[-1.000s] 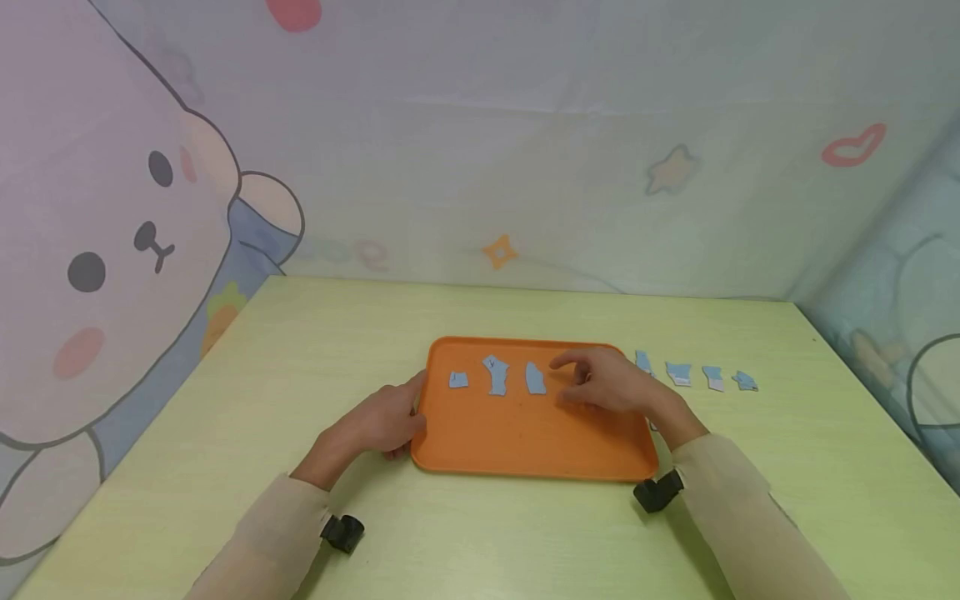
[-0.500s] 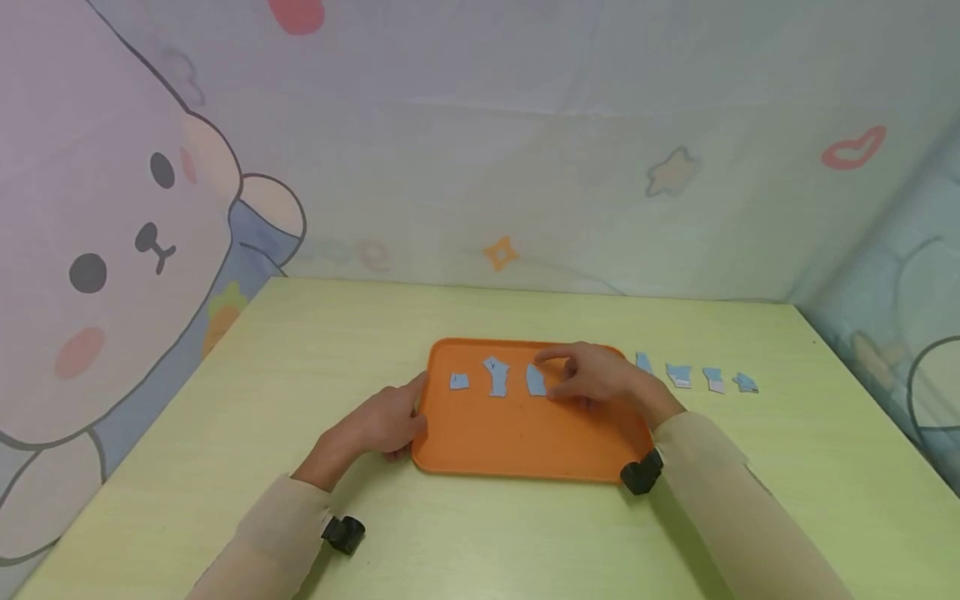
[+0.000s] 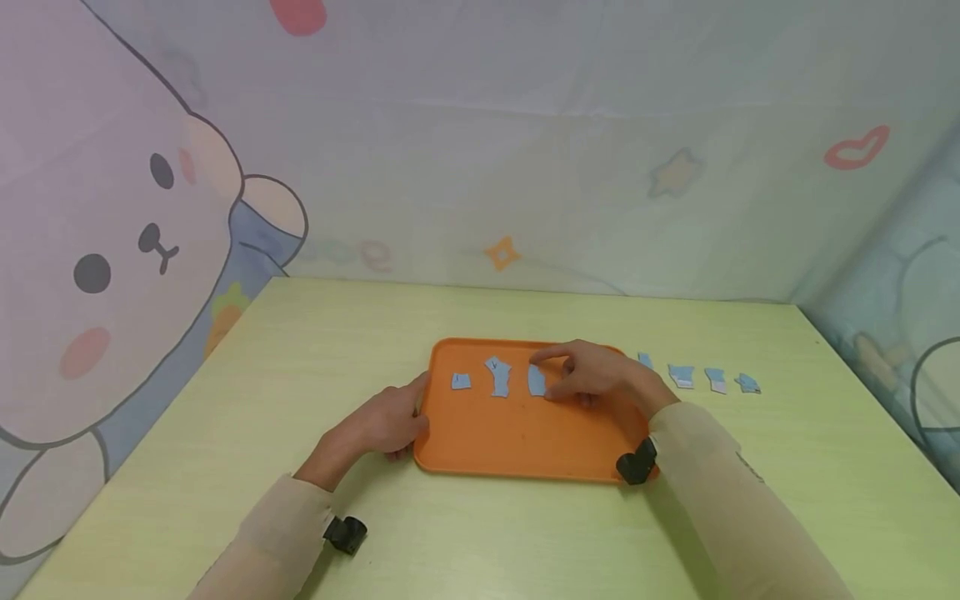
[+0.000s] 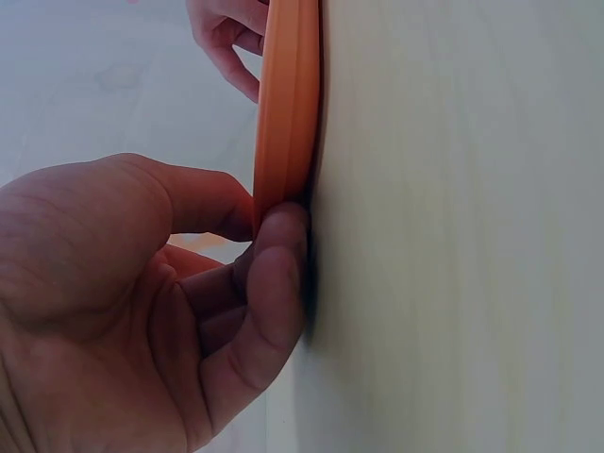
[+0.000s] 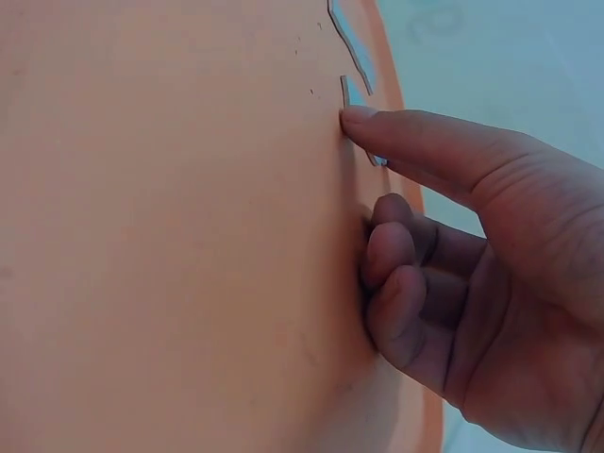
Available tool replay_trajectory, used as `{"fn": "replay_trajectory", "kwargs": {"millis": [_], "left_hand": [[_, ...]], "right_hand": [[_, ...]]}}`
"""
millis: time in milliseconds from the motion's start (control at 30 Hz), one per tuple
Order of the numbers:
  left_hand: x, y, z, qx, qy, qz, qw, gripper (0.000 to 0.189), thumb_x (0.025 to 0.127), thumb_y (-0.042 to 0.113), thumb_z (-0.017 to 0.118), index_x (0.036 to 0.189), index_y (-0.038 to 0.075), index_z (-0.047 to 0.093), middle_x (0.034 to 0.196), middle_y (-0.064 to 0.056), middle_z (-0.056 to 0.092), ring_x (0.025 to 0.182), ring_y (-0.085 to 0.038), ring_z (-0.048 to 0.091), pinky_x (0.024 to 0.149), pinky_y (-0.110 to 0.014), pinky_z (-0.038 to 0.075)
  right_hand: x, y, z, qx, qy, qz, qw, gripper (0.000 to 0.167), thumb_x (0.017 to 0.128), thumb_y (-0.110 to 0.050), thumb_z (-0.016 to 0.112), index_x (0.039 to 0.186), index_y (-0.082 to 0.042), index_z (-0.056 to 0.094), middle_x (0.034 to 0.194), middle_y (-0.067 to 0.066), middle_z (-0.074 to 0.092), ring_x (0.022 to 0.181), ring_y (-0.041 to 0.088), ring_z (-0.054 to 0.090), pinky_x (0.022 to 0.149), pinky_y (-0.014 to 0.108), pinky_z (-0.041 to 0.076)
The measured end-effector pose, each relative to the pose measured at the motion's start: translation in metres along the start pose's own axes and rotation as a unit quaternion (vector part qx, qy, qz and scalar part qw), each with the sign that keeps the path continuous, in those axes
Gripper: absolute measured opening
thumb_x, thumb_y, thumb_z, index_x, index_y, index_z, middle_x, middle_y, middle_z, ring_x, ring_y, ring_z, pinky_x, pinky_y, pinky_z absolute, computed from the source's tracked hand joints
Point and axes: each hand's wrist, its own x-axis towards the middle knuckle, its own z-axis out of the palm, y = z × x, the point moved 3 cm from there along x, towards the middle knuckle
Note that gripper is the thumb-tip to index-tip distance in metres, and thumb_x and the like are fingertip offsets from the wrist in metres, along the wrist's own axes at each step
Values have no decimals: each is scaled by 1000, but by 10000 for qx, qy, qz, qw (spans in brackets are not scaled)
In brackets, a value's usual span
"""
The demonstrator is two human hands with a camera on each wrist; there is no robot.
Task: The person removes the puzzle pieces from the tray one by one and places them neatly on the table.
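Observation:
My left hand (image 3: 386,421) grips the left rim of an orange tray (image 3: 487,446); in the left wrist view the thumb (image 4: 212,200) lies against its upper side and curled fingers sit at its underside. Over the tray, my right hand (image 3: 592,371) pinches a light-blue puzzle piece (image 3: 536,381) between index finger at its far end and thumb at its near end. The right wrist view shows the thumb (image 5: 415,132) covering part of that piece, the other fingers curled below. Two more blue pieces lie to its left, a forked one (image 3: 500,379) and a small squarish one (image 3: 461,381).
Beyond the tray's right side, several blue pieces form a row on the pale table (image 3: 360,333), among them a blue-and-white one (image 3: 681,376) and a jagged one (image 3: 747,383). A cartoon-printed cloth (image 3: 570,183) hangs behind the table.
My right hand has moved left from the tray's right part, and its index finger and thumb have come to the third piece's two ends. The left hand keeps its hold on the tray.

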Motion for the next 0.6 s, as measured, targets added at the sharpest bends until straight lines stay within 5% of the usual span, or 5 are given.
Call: {"fn": "replay_trajectory", "kwargs": {"millis": [600], "left_hand": [[2, 0, 0, 71, -7, -10, 10000, 75, 100, 5, 47, 169, 3, 16, 57, -3, 60, 46, -14, 55, 48, -27, 47]], "right_hand": [[-2, 4, 2, 44, 218, -43, 9997, 56, 95, -24, 78, 147, -19, 61, 66, 2, 53, 48, 16, 53, 58, 31, 48]]}}
